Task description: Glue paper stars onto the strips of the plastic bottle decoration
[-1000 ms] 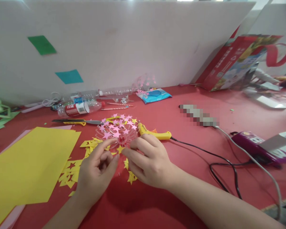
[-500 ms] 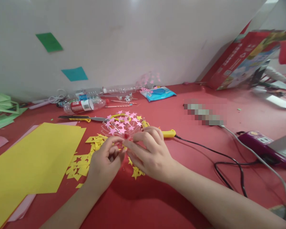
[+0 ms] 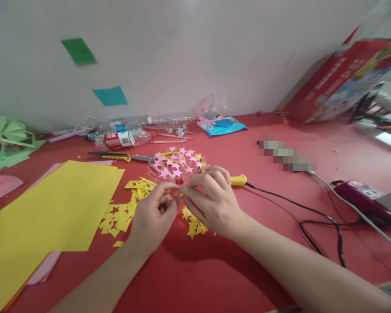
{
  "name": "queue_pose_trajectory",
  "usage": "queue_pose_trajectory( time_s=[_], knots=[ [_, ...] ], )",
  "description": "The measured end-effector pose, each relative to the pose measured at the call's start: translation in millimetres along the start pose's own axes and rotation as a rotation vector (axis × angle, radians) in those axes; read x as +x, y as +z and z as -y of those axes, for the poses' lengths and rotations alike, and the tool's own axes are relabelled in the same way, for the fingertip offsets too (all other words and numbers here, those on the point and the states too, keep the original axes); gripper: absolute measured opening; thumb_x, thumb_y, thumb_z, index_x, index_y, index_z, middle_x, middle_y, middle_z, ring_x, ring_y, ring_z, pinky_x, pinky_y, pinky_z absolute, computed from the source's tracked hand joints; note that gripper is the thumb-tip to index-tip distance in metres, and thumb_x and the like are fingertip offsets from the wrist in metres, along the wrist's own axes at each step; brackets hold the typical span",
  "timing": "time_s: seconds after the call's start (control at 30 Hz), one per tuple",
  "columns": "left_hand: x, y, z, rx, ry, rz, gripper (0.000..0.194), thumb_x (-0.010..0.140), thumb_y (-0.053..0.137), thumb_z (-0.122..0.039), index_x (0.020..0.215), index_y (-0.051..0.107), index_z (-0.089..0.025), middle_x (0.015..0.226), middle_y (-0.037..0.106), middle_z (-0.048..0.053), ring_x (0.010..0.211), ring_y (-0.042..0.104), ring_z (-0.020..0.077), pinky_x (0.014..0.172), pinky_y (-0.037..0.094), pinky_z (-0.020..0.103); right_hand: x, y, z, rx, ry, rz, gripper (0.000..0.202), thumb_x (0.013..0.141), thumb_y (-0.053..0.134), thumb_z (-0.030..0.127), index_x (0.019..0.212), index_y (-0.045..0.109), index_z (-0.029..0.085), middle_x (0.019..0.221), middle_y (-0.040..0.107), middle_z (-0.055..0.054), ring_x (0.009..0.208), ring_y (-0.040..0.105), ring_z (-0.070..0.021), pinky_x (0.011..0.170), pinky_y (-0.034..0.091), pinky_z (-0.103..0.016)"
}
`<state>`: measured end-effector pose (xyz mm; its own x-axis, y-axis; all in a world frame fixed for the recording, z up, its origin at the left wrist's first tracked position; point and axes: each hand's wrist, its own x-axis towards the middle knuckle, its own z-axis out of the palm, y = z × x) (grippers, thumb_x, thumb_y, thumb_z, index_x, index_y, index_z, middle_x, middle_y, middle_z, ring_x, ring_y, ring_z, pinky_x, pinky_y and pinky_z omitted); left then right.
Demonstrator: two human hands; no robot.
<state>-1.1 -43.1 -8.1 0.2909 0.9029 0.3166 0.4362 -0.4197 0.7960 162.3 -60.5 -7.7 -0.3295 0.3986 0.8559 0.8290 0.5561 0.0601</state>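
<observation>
Stars point(image 3: 189, 170): pink, on clear plastic point(image 3: 154, 168)
Left hand point(image 3: 154, 215): just beside right hand point(image 3: 217, 203)
Grip: cannot tell if either pinches

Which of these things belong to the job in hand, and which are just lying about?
Likely part of the work, near the left hand and right hand:
pink-starred plastic
yellow stars
glue gun, mostly hidden

Apparently just lying about:
red-capped bottle
blue packet
red box
</observation>
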Motion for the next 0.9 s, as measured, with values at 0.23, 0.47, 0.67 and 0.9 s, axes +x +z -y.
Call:
queue_pose_trajectory(
  time_s=[0.23, 0.47, 0.67, 0.9],
  knots=[
    [-0.7, 0.0, 3.4, -0.013, 0.032, 0.018, 0.014, 0.079, 0.051, -0.020, 0.092, 0.056, -0.022, 0.051, 0.026, -0.011, 0.043, 0.028, 0.0064, 0.043, 0.029, 0.015, -1.9, -1.8, 0.2, 0.019, -0.008, 0.023, 0.013, 0.082, 0.060, 0.018, 0.095, 0.064, 0.018, 0.085, 0.059, -0.003, 0.080, 0.046, -0.0175, 0.087, 0.040, -0.037],
    [-3.9, -5.2, 9.5, -0.027, 0.062, 0.026, 0.019, 0.085, 0.052, -0.024, 0.104, 0.055, -0.024, 0.052, 0.032, -0.011, 0.043, 0.030, 0.0066, 0.044, 0.030, 0.017, -0.4, -11.7, -0.6, 0.062, 0.037, -0.002, 0.024, 0.078, 0.058, 0.014, 0.102, 0.061, 0.019, 0.089, 0.057, -0.004, 0.083, 0.048, -0.0178, 0.089, 0.041, -0.040],
    [-6.4, -9.1, 7.6, -0.005, 0.110, -0.056, 0.021, 0.085, 0.054, -0.023, 0.106, 0.056, -0.023, 0.052, 0.042, -0.010, 0.043, 0.037, 0.0065, 0.045, 0.034, 0.018, 0.5, -13.8, -7.0, 0.058, 0.088, -0.046, 0.022, 0.079, 0.057, 0.012, 0.099, 0.061, 0.018, 0.087, 0.056, -0.004, 0.081, 0.049, -0.0179, 0.084, 0.041, -0.040],
    [-5.1, -15.3, 5.8, -0.097, 0.166, -0.239, 0.007, 0.086, 0.057, -0.025, 0.081, 0.053, -0.022, 0.048, 0.048, -0.009, 0.041, 0.046, 0.0073, 0.043, 0.038, 0.018, 3.7, -16.5, -14.8, 0.061, 0.148, -0.084, 0.017, 0.083, 0.052, 0.010, 0.094, 0.061, 0.019, 0.081, 0.052, -0.003, 0.076, 0.049, -0.0163, 0.075, 0.039, -0.035]
  ],
)
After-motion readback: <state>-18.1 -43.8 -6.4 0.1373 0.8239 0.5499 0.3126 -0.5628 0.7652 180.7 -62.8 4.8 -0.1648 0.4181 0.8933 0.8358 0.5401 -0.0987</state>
